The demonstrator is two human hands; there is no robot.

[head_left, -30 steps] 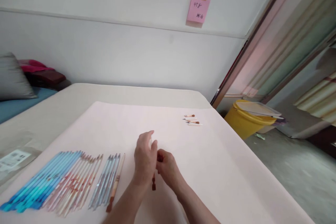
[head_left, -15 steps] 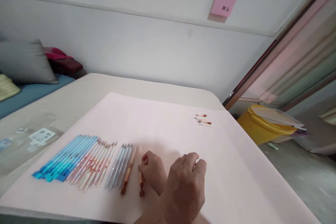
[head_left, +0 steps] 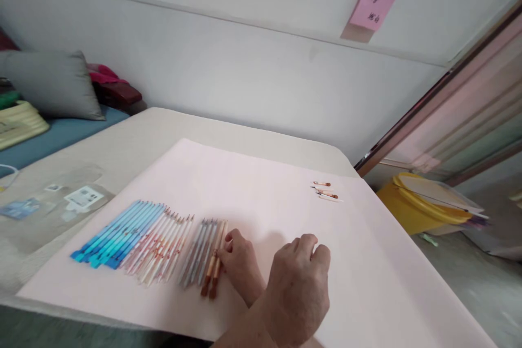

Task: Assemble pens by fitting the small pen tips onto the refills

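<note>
Touching the outer brown-ended pen [head_left: 216,272] at seven o'clock, the right hand [head_left: 240,261] is keeping curled fingers, pinch unclear, while the left hand [head_left: 299,283], at five, is hiding its grip, and a sideways nudge could be rolling nearby grey pens [head_left: 199,253] askew.

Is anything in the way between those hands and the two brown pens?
For the right hand, nothing visible: it is right at the brown pens. For the left hand, yes: the right hand lies between it and them.

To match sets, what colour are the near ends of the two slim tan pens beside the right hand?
The near ends are reddish brown; head view.
</note>
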